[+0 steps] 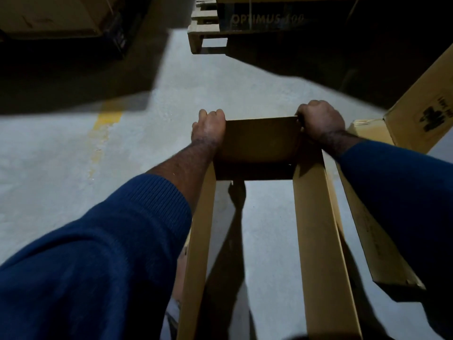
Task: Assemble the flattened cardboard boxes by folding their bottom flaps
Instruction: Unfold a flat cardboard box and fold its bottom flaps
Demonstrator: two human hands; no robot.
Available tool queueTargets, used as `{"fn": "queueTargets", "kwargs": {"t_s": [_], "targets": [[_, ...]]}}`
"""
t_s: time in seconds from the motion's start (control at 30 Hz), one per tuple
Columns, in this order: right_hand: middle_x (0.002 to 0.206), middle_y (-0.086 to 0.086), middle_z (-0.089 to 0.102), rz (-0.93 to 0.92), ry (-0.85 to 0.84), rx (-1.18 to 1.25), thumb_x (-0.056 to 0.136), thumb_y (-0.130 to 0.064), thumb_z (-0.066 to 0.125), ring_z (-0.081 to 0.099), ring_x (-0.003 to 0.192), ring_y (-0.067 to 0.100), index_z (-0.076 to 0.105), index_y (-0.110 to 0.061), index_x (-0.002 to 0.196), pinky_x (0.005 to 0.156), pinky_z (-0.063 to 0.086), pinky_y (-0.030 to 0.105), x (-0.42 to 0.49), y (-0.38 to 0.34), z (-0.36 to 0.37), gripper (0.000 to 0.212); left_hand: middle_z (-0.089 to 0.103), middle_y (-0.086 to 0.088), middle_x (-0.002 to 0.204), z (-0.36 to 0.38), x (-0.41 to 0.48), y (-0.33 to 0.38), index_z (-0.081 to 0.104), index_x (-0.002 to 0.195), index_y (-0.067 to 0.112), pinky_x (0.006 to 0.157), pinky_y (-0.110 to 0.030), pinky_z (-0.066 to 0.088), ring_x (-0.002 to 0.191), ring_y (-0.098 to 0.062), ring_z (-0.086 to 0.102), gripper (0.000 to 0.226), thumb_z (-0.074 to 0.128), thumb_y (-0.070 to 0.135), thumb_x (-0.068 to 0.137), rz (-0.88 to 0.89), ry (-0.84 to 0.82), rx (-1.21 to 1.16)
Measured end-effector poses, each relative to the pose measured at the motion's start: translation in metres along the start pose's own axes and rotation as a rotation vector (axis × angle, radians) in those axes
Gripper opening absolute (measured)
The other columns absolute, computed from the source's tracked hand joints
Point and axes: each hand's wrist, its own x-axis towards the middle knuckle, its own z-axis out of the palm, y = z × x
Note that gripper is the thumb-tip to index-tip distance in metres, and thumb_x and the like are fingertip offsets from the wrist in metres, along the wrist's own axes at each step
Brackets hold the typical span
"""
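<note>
Over bare floor [73, 148], left hand [208, 128] and right hand [321, 121] grip box [259, 141] corners.

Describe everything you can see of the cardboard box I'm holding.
The cardboard box is plain brown, opened into a rectangular tube seen from above. Its far wall is shadowed; two long side walls run toward the camera. The grey floor shows through it, so the bottom is not closed. A flap angles outward on the right. The left hand and right hand grip its far top corners.
</note>
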Motion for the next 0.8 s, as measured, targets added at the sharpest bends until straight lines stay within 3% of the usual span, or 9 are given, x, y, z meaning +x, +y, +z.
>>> {"fn": "queueTargets", "kwargs": {"t_s": [0.1, 0.17, 0.23, 0.27, 0.33, 0.4, 0.53, 0.63, 0.8], "targets": [[0.123, 0.016, 0.061, 0.093, 0.056, 0.146, 0.099, -0.010, 0.059, 0.055, 0.117, 0.032, 0.061, -0.008, 0.131, 0.094, 0.050, 0.045, -0.012, 0.000, 0.011, 0.032, 0.053, -0.010, 0.125, 0.006, 0.004, 0.001, 0.051, 0.125, 0.010, 0.077, -0.036, 0.047, 0.109, -0.025, 0.052, 0.027, 0.054, 0.004, 0.099, -0.013, 0.009, -0.119], [0.139, 0.014, 0.053, 0.293, 0.090, 0.389, 0.100, -0.010, 0.057, 0.053, 0.126, 0.029, 0.048, -0.008, 0.142, 0.101, 0.046, 0.040, -0.030, -0.009, 0.012, 0.043, 0.045, -0.014, 0.135, 0.003, 0.001, -0.003, 0.046, 0.134, 0.010, 0.086, -0.035, 0.050, 0.113, -0.027, 0.055, 0.037, 0.057, 0.007, 0.098, -0.165, 0.001, -0.262], [0.139, 0.014, 0.051, 0.490, 0.055, 0.473, 0.102, -0.015, 0.056, 0.056, 0.118, 0.028, 0.041, -0.009, 0.143, 0.089, 0.046, 0.035, -0.054, -0.021, 0.010, 0.045, 0.041, -0.019, 0.140, -0.001, -0.013, -0.009, 0.041, 0.139, 0.007, 0.090, -0.036, 0.049, 0.117, -0.032, 0.057, 0.043, 0.058, 0.017, 0.102, -0.378, -0.053, -0.379], [0.129, 0.014, 0.055, 0.541, -0.005, 0.437, 0.104, -0.020, 0.054, 0.058, 0.107, 0.028, 0.045, -0.009, 0.138, 0.081, 0.046, 0.035, -0.070, -0.025, 0.007, 0.037, 0.043, -0.019, 0.139, -0.004, -0.026, -0.010, 0.043, 0.138, 0.005, 0.088, -0.035, 0.048, 0.119, -0.033, 0.057, 0.042, 0.057, 0.022, 0.103, -0.449, -0.094, -0.396], [0.105, 0.009, 0.058, 0.579, -0.120, 0.354, 0.106, -0.027, 0.051, 0.056, 0.088, 0.024, 0.054, -0.008, 0.125, 0.071, 0.045, 0.036, -0.107, -0.032, 0.000, 0.027, 0.050, -0.018, 0.132, -0.010, -0.061, -0.009, 0.051, 0.132, 0.004, 0.079, -0.035, 0.043, 0.116, -0.034, 0.059, 0.034, 0.052, 0.026, 0.105, -0.478, -0.157, -0.362], [0.096, 0.007, 0.056, 0.604, -0.163, 0.328, 0.105, -0.029, 0.051, 0.054, 0.082, 0.021, 0.056, -0.009, 0.121, 0.067, 0.045, 0.036, -0.146, -0.038, -0.007, 0.026, 0.056, -0.017, 0.126, -0.016, -0.104, -0.005, 0.055, 0.126, 0.005, 0.077, -0.035, 0.042, 0.112, -0.033, 0.061, 0.030, 0.048, 0.027, 0.107, -0.462, -0.171, -0.336], [0.105, 0.013, 0.065, 0.650, -0.216, 0.325, 0.105, -0.031, 0.049, 0.061, 0.087, 0.029, 0.058, -0.008, 0.117, 0.071, 0.043, 0.033, -0.228, -0.054, -0.020, 0.028, 0.060, -0.020, 0.120, -0.029, -0.202, -0.004, 0.058, 0.120, 0.003, 0.084, -0.041, 0.048, 0.111, -0.038, 0.062, 0.036, 0.043, 0.034, 0.108, -0.489, -0.222, -0.301], [0.107, 0.015, 0.068, 0.690, -0.255, 0.347, 0.105, -0.032, 0.049, 0.061, 0.087, 0.028, 0.060, -0.006, 0.116, 0.072, 0.044, 0.032, -0.281, -0.064, -0.026, 0.030, 0.063, -0.017, 0.114, -0.039, -0.272, -0.003, 0.061, 0.115, 0.004, 0.076, -0.037, 0.042, 0.105, -0.036, 0.064, 0.038, 0.045, 0.038, 0.107, -0.518, -0.271, -0.231], [0.107, 0.016, 0.067, 0.732, -0.267, 0.388, 0.107, -0.039, 0.044, 0.066, 0.095, 0.032, 0.060, -0.007, 0.118, 0.074, 0.050, 0.037, -0.333, -0.074, -0.030, 0.038, 0.065, -0.015, 0.116, -0.048, -0.331, -0.008, 0.063, 0.116, 0.007, 0.080, -0.036, 0.046, 0.107, -0.036, 0.065, 0.039, 0.043, 0.040, 0.106, -0.528, -0.366, -0.180]]}}
